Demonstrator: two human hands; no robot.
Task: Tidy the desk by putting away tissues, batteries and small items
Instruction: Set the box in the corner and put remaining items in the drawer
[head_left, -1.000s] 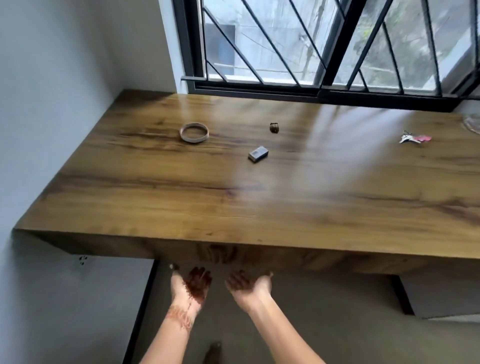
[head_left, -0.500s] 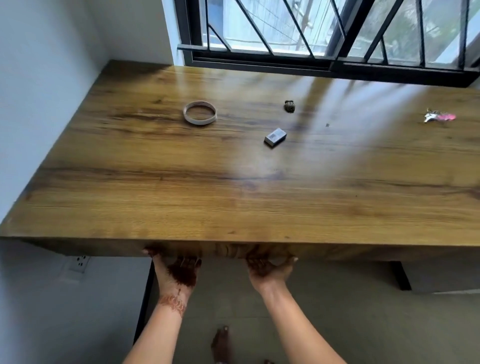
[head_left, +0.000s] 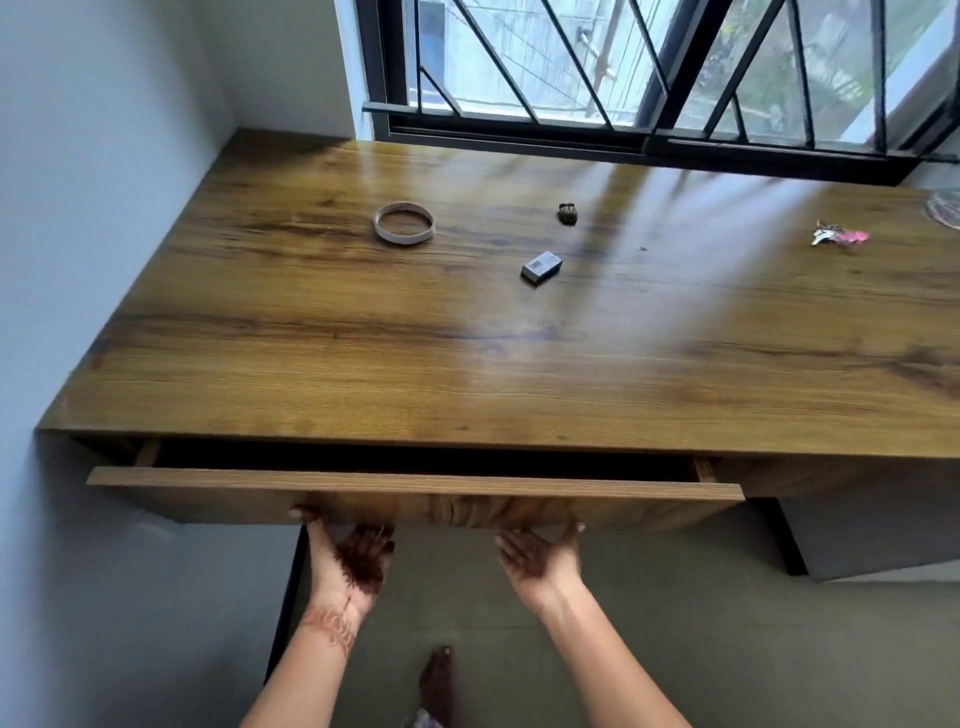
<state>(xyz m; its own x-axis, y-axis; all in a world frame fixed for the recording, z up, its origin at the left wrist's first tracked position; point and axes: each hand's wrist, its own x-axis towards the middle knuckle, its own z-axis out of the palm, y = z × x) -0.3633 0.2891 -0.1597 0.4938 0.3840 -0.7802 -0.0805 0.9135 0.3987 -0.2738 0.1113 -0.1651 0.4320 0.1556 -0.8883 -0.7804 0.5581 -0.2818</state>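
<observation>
Wooden desk (head_left: 467, 374) under a barred window (head_left: 649, 78), its drawer (head_left: 415, 491) standing slightly pulled out just above your hands. Your left hand (head_left: 353, 564) and right hand (head_left: 540, 561), palms up, hook fingers under the drawer front's lower edge. Well beyond your hands: tape ring (head_left: 404, 222), small dark object (head_left: 568, 213), small grey box (head_left: 541, 266); far beyond your right hand, keys (head_left: 837, 237).

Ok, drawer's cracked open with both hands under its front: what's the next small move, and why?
Probably keep pulling the drawer out further. Only a narrow dark gap shows behind its front, too slim to drop things in, and both the left hand and right hand are already under its lower edge. The small box and tape ring wait on the desk.
</observation>
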